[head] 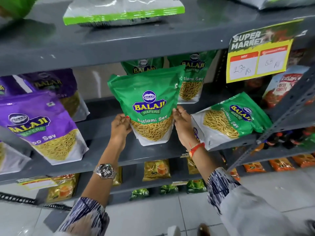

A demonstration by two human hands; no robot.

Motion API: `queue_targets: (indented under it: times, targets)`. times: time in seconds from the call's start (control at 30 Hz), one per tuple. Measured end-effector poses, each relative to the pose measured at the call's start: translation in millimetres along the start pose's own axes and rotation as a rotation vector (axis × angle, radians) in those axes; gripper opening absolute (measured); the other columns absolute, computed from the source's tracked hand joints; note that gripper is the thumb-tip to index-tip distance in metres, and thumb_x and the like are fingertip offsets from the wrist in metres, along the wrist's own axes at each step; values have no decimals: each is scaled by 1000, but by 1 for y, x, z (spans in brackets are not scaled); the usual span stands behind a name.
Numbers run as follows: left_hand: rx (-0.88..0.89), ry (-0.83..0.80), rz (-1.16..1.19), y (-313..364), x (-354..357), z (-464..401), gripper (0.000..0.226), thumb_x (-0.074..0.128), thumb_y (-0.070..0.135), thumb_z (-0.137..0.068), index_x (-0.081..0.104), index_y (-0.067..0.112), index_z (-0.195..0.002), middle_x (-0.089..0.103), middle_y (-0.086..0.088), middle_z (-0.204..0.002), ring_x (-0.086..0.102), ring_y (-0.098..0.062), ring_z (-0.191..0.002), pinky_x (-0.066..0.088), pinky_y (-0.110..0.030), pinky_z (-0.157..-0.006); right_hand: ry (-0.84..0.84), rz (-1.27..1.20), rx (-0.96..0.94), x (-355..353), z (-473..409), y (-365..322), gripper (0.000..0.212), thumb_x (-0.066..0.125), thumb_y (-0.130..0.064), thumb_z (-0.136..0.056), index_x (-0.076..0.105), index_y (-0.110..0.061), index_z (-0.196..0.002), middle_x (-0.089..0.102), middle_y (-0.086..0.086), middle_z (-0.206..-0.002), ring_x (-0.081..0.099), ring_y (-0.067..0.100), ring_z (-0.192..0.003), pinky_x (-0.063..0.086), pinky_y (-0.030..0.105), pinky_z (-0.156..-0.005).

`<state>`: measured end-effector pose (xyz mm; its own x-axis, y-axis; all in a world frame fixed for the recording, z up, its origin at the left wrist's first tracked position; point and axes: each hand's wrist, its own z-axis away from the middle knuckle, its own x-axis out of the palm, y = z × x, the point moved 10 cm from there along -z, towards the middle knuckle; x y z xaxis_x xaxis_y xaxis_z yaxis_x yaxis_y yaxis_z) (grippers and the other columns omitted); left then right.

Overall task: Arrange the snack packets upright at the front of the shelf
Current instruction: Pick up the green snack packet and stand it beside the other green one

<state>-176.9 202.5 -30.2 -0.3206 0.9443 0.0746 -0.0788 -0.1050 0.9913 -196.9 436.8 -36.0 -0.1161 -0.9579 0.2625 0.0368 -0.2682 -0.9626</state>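
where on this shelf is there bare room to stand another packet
Bare shelf shows between the purple packet and the held green packet. The right side is crowded: the right hand sits against a tilted green packet. More green packets stand behind.

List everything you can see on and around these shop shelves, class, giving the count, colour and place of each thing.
Held Ratlami Sev packet: one, green, upright at middle shelf front.
Tilted Ratlami Sev packet: one, green, leaning at the right.
Rear green packets: two, behind the held one.
Purple sev packets: at least three, left of middle shelf.
Price sign: one, yellow and green, hanging from upper shelf edge.
Tomato packet: one, red and white, far right.
Flat bag: one, white and green, top shelf.
Lower packets: several, yellow, green, orange, bottom shelves.
Left hand: fingers on held packet's left edge; watch on wrist.
Right hand: fingers on its right edge; red thread on wrist.
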Motion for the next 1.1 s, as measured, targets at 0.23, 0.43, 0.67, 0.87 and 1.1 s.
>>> queue_targets:
  times: [0.23,0.43,0.67,0.87,1.1]
  targets:
    - [75,49,-19,-1,-4,4,21,40,6,-93,48,19,-80,58,-3,-78,56,-15,-70,52,-25,-65,-29,54,-37,2,2,-5,31,41,-13,-97,52,-1,-124,60,20,-126,58,19,-108,49,29,-93]
    - [280,449,127,6,-25,43,13,42,3,-90,49,12,-94,57,-2,-93,56,-13,-86,48,-29,-76,108,101,-243,-24,27,-37,27,49,-5,-93,52,-1,-120,60,18,-123,59,16,-108,47,16,-89]
    - [453,120,6,-18,97,112,12,45,7,-87,52,16,-90,55,5,-87,52,-2,-82,42,-23,-75,795,-88,-234,-168,89,-20,18,60,-8,-85,55,-23,-93,63,-13,-78,59,-5,-68,50,21,-60]
    - [716,-367,-468,21,248,85,20,46,16,-89,55,18,-106,60,-10,-108,57,-23,-101,46,-34,-85,752,-241,172,-203,78,29,16,56,-11,-89,41,-10,-96,49,16,-86,52,27,-76,45,38,-72]
    - [108,-611,-980,-30,316,-16,19,51,17,-88,62,6,-98,60,-19,-91,60,-32,-87,34,-20,-59,583,-419,236,-194,70,39,15,40,-14,-97,55,-13,-100,58,5,-90,57,11,-71,53,18,-61]
